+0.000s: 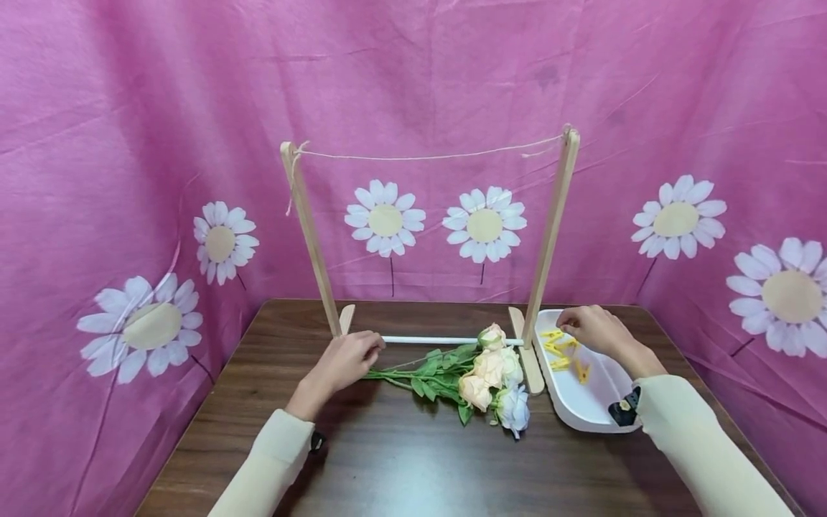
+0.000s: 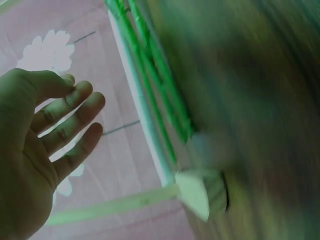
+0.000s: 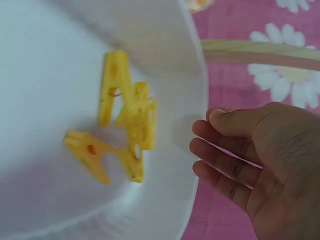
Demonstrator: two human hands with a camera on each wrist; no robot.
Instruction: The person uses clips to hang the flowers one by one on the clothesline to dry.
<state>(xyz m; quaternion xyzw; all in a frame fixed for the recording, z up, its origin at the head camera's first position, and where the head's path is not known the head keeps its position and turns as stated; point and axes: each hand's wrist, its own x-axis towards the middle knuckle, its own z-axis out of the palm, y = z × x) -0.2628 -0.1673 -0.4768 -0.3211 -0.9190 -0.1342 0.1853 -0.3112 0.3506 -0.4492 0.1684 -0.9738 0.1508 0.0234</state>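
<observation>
"Both hands are in sight, left hand (image 1: 342, 357) and right hand (image 1: 596, 329). How is each one held?"

"The left is empty, its fingers softly bent and a little apart, the thumb close to the index finger. The right hangs loose in much the same way, fingers gently curved and holding nothing. Both forearms wear pale sleeves (image 1: 261, 463), and a black device (image 1: 624, 408) sits at the right wrist."

"And what is under and around them?"

"A dark wood-grain table (image 1: 400, 470) lies beneath both. Pink cloth (image 1: 433, 72) printed with white daisies (image 1: 385, 220) hangs beyond the hands and out to either side. Farther off than the hands, a wooden frame stands on the table: its left post (image 1: 313, 244) rises just past the left hand, its right post (image 1: 553, 230) a little to the left of the right hand. A thin string (image 1: 426, 156) joins the post tops, above both hands, and a white rod (image 1: 446, 341) links the posts low down."

"What lies nearest to the hands?"

"Artificial-looking roses (image 1: 489, 372) lie between them, green stems (image 1: 390, 375) ending near the left hand, blooms toward the right. Yellow clips (image 1: 561, 348) lie in a white tray (image 1: 604, 388), below the right hand and slightly left of it."

"Does that hand touch the tray's rim (image 3: 202, 90)?"

"One cannot tell; its fingertips are right beside it."
</observation>
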